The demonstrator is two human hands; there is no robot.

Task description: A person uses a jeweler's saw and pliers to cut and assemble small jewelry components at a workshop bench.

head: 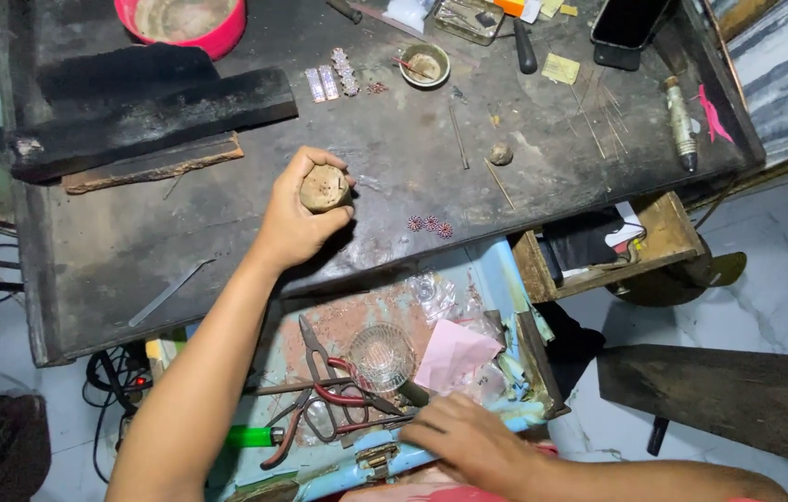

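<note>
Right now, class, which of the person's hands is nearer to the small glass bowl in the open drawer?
Right. The right hand rests on the drawer's front edge, just below the glass bowl. The left hand is up on the dark worktable, holding a round brownish lump.

Pink bowl [182,26] cut by top edge

- A round, tan-brown lump [323,187], pitted and worn on its flat top face, is sitting gripped in the left hand [299,212], just above the dark, scuffed workbench top [226,223], left of centre.
- A small clear glass bowl [382,355] with a ribbed pattern is standing upright in the open pale-blue drawer [468,279], near side of the scene.
- Red-handled pliers [324,395] are lying flat in that drawer, just left of the bowl, handles pointing left, with the right hand [464,442] resting just beside them.
</note>
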